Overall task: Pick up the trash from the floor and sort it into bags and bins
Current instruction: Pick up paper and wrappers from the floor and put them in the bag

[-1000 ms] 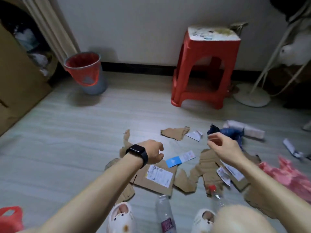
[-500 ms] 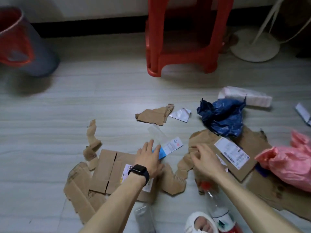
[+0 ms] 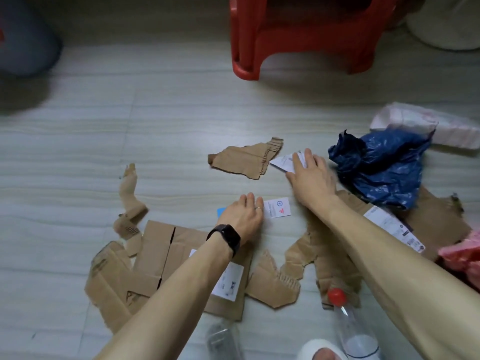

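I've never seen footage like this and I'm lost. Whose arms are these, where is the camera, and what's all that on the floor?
No machine here: a person wears a camera on the head, looking down at their own arms. The left hand, with a black watch, rests on a blue-and-white slip. The right hand lays its fingers on a white paper scrap. Nothing looks lifted yet. Around them on the floor lie torn cardboard, a crumpled blue bag and a red-capped bottle.
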Demonstrator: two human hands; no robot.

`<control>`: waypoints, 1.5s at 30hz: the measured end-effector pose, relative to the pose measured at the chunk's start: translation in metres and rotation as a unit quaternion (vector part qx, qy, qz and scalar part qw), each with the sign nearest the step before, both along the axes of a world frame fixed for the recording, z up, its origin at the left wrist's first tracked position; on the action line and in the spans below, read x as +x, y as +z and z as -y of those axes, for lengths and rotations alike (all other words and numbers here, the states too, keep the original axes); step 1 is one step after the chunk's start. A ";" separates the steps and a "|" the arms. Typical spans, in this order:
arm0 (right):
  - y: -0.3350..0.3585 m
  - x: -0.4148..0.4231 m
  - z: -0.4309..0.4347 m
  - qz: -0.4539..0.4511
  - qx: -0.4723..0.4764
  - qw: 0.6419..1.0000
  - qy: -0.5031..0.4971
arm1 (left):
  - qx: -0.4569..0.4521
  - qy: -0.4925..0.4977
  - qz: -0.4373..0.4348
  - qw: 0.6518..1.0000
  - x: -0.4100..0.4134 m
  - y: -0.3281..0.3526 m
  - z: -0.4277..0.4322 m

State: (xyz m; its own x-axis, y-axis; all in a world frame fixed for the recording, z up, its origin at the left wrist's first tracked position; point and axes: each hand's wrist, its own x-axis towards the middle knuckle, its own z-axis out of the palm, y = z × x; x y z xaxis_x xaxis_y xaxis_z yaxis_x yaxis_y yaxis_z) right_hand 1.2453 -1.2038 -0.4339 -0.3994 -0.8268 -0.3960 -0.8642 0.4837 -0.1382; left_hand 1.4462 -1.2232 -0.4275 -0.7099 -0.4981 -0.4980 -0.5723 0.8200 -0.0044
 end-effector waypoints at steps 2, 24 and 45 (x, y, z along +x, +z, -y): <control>0.003 0.006 -0.009 -0.042 -0.023 0.998 0.040 | 0.002 0.024 -0.016 1.000 -0.002 0.008 0.003; 0.258 0.148 -0.073 0.491 -0.233 0.828 -0.138 | 0.257 0.529 -0.442 0.677 0.173 0.281 0.019; 0.402 0.346 -0.087 0.684 -0.089 0.721 -0.061 | -0.009 0.496 -0.594 0.634 0.310 0.392 -0.082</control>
State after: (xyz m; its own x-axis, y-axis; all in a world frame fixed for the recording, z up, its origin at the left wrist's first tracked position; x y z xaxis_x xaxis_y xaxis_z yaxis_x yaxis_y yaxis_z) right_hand 1.5908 -1.1165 -0.0318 0.1899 -0.9050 -0.3806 0.1879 0.4140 -0.8907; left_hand 1.7565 -1.1408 -0.0351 0.0871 -0.9905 0.1061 -0.4149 0.0608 0.9078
